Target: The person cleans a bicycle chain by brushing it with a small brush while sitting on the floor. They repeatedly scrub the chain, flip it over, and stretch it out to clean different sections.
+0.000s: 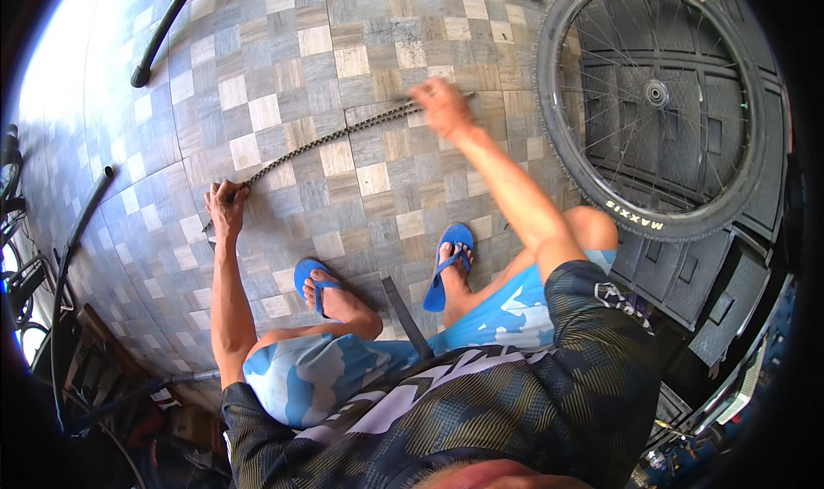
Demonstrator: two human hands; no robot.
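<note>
1. Left hand (pixel 227 197), left of centre: fingers are closed on the chain (pixel 347 132). A short dark tip is seen poking out below that grip.
2. Right hand (pixel 443 111), upper centre: placed over the other stretch of chain. Blurred, so whether it is gripped or only touched cannot be told. A dark bit is left showing just past the hand, to its right.
3. Chain: dark, with small paler specks along the links. Run in a shallow curve between the hands, from left of centre to upper centre. Two strands are seen side by side near the right hand; toward the left hand they are bunched into one line. No markings can be read on it.
4. Floor (pixel 373 178): patterned in grey, tan and whitish squares; the chain is set just over or on it, contact cannot be confirmed.
5. Bicycle wheel (pixel 657 92), upper right: black tire (pixel 549 94), thin spokes. Bold pale capitals are printed on the lower sidewall, smaller yellowish lettering at the top edge.
6. Shirt (pixel 446 420), lower centre: dark, pale stripes; a white emblem (pixel 614 298) is printed on the right sleeve.
7. Blue flip-flops (pixel 446 270) are worn, below the chain.
8. Black tube (pixel 163 38), upper left: ended in a dark cap.
</note>
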